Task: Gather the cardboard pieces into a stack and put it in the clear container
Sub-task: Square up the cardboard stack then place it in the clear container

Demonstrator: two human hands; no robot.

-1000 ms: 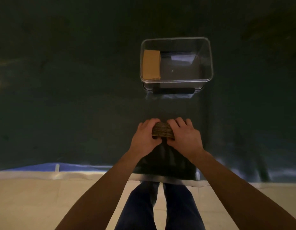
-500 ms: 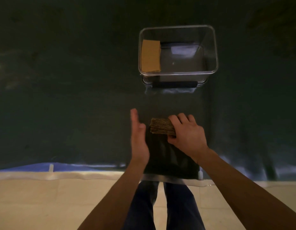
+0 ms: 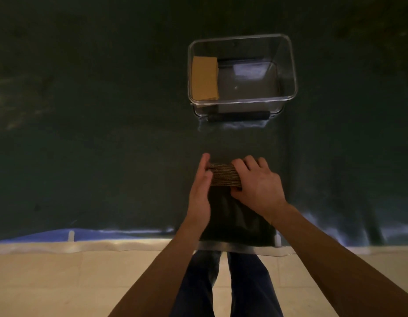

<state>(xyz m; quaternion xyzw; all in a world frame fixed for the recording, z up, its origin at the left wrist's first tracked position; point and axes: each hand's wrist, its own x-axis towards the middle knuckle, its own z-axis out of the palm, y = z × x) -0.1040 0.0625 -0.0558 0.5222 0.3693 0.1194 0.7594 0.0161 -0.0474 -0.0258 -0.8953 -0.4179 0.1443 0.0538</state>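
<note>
A clear rectangular plastic container (image 3: 289, 65) sits on a dark green covered desk (image 3: 84, 133), toward the far side and a little right of centre. Inside it, a flat tan cardboard piece (image 3: 204, 78) lies against the left wall; the remaining floor of the container is bare. Nearer the person, well apart from the container, a brown stack of corrugated cardboard pieces (image 3: 223, 175) stands on the desk with its ridged edges facing the camera. Both bare forearms reach forward from the bottom of the view. The left hand (image 3: 199, 193) stands on edge, palm flat against the stack's left side, its fingers (image 3: 205, 160) straight and together. The right hand (image 3: 259, 184) arches over the stack's right end, fingers curled over the top and thumb against the near face, clamped on the stack. Below the desk edge are pale floor tiles (image 3: 61, 282) and dark blue trouser legs (image 3: 248, 287).
</note>
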